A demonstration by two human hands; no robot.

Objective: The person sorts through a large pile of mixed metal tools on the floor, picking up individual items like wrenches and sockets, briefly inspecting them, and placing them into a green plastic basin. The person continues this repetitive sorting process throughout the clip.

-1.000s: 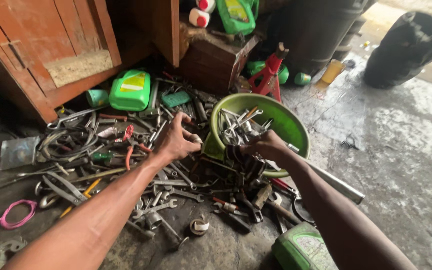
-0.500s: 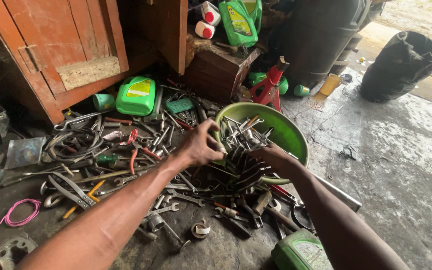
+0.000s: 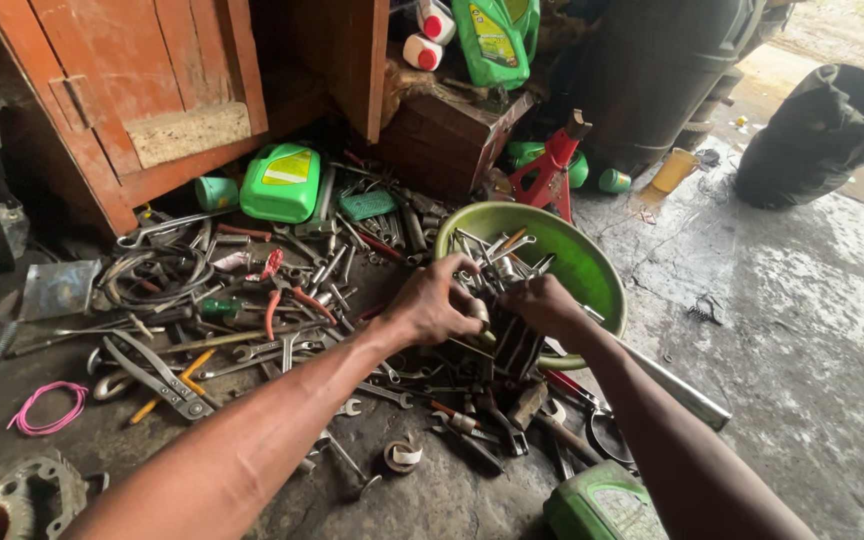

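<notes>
My left hand [image 3: 432,305] curls over a dark bundle of spanners [image 3: 514,340], fingers bent around its near end, while my right hand [image 3: 542,303], just beside it and nearly touching, closes on the same bundle from the far side; both are clamped, not spread. The bundle hangs at the near rim of the green basin [image 3: 592,265], directly under the two hands. Beyond my fingers the basin already holds a cluster of metal tools, so I judge the gathering partly done. Much remains, in my judgement: to the left of my left hand the floor [image 3: 802,340] carries a wide scatter of loose wrenches [image 3: 282,350], red-handled pliers [image 3: 282,295] and cable; below the hands more spanners lie loose. A green oil jug [image 3: 282,182] lies well beyond the scatter.
</notes>
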